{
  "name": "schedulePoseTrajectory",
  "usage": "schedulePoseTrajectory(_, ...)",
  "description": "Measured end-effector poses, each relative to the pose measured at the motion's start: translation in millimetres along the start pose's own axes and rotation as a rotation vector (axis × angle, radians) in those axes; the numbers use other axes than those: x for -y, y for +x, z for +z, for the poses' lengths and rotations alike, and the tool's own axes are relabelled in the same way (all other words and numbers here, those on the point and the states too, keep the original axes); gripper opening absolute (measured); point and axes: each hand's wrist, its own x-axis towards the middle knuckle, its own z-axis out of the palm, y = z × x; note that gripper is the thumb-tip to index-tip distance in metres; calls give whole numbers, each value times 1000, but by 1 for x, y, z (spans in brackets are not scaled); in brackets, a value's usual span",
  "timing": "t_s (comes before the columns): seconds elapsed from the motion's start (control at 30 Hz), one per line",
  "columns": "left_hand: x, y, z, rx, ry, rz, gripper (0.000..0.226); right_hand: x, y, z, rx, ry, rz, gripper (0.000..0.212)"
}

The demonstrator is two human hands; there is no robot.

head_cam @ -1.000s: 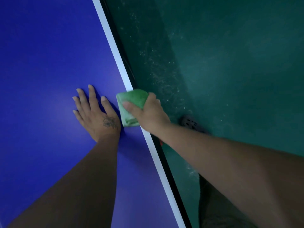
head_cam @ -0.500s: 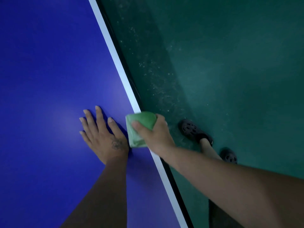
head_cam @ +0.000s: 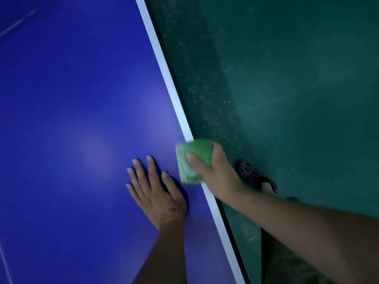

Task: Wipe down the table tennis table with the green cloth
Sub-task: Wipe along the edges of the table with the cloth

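The left hand (head_cam: 155, 191) lies flat on the blue table (head_cam: 71, 99), fingers straight and slightly spread, holding nothing, as it did a second ago. Just right of its forefinger, close but apart, the folded green cloth (head_cam: 191, 162) sits on the table's white edge line (head_cam: 164, 64), where it also sat in both earlier frames. The right hand (head_cam: 217, 175) grips the cloth from the right, thumb pressed on top and the other fingers curled round its far side. That grip is unchanged. Both hands sit lower and further right in the view than a second ago, spaced as before. More table shows beyond them, with a faint pale line (head_cam: 18, 23) far up and left of the left hand that was not seen earlier. Right of the right hand, past the table's edge, is the dusty green floor (head_cam: 297, 89). Just beside the right wrist is one dark shoe (head_cam: 252, 175). Two shoes showed half a second ago.
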Motion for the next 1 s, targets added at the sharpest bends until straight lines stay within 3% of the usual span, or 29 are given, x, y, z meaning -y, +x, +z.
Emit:
schedulePoseTrajectory(0.07, 0, 0, -1, 4, 4, -5, 58, -23, -28, -2, -11, -81, 29, 75)
schedulePoseTrajectory(0.13, -1, 1, 0, 5, 4, -1, 59, -35, -43, -1, -17, -138, 73, 100)
schedulePoseTrajectory(0.2, 1, 1, 1, 10, 2, -3, 60, -35, -43, 3, -23, -114, 110, 109)
schedulePoseTrajectory(0.33, 5, 1, 2, 19, 16, 1, 60, -10, -13, 11, -48, 33, 124, 99)
schedulePoseTrajectory(0.5, 3, 1, 0, 34, 28, 9, 58, 60, 87, 13, -11, 62, 8, 74)
schedulePoseTrajectory(0.63, -3, 1, -3, 52, 24, -18, 58, 104, 144, 13, 19, -68, -2, 86)
schedulePoseTrajectory(0.8, -7, 8, -7, 102, -36, -73, 58, 90, 116, -6, 88, -233, -2, 86)
schedulePoseTrajectory(1.0, -40, 141, -1, 103, -176, -60, 59, 53, 61, -10, 77, -31, 66, 88)
